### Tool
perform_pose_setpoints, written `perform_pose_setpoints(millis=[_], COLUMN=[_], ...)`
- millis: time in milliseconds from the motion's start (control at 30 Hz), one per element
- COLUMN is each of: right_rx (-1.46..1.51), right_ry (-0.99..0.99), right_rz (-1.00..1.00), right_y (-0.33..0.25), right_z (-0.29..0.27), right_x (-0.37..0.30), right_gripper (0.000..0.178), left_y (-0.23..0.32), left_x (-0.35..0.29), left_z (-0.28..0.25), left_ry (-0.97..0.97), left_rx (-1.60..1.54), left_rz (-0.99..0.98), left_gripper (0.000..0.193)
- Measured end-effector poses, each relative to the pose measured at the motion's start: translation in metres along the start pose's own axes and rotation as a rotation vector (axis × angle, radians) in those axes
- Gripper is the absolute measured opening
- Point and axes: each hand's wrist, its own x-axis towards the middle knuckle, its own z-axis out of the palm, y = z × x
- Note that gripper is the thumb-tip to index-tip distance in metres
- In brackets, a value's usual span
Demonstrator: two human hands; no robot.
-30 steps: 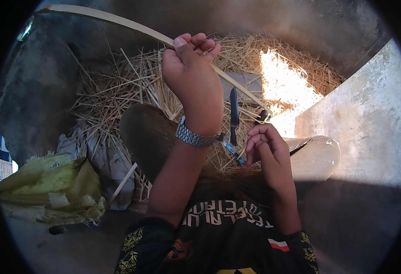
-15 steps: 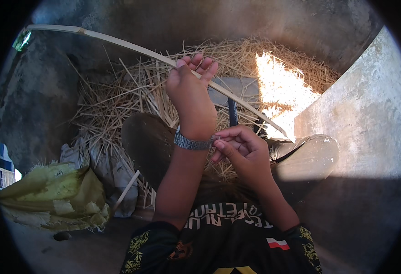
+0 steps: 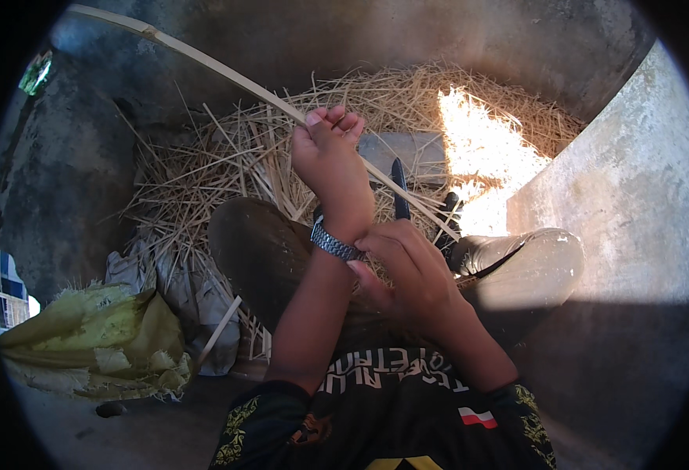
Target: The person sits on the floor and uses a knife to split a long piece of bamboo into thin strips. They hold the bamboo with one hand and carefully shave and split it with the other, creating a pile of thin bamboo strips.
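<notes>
My left hand [image 3: 329, 160] is raised in front of me, its fingers closed round a long pale bamboo strip [image 3: 211, 64]. The strip slants from the upper left, passes behind the hand and ends near my right foot. On my left wrist sits a metal-banded wristwatch [image 3: 333, 241]. My right hand [image 3: 407, 262] reaches across to that band with its fingers closed at its edge; its fingertips are partly hidden. Just beyond the right hand a dark knife blade [image 3: 400, 188] points up, with its lower end hidden behind the hand.
A heap of bamboo shavings [image 3: 203, 172] covers the floor ahead, with a grey board [image 3: 407, 153] among them. A frayed yellow-green cloth [image 3: 94, 337] lies at left. A concrete wall [image 3: 619, 188] stands at right, and my bent knees flank my hands.
The left fingers have curled in further, and the bamboo strip's far end has swung up while its near end moved left. The right hand has turned over, its back now showing.
</notes>
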Motion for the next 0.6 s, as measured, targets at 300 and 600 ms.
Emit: perform_pose_setpoints(millis=[300, 600], right_rx=[0.592, 0.409], right_ry=[0.143, -0.065], right_rz=[0.567, 0.532], right_y=[0.009, -0.003], right_z=[0.019, 0.016], right_x=[-0.026, -0.019], right_gripper=[0.017, 0.008], left_y=[0.008, 0.004], left_x=[0.005, 0.002], left_z=[-0.007, -0.004], left_ry=[0.001, 0.024], left_rx=[-0.153, -0.105], left_rz=[-0.143, 0.002], left_gripper=[0.025, 0.027])
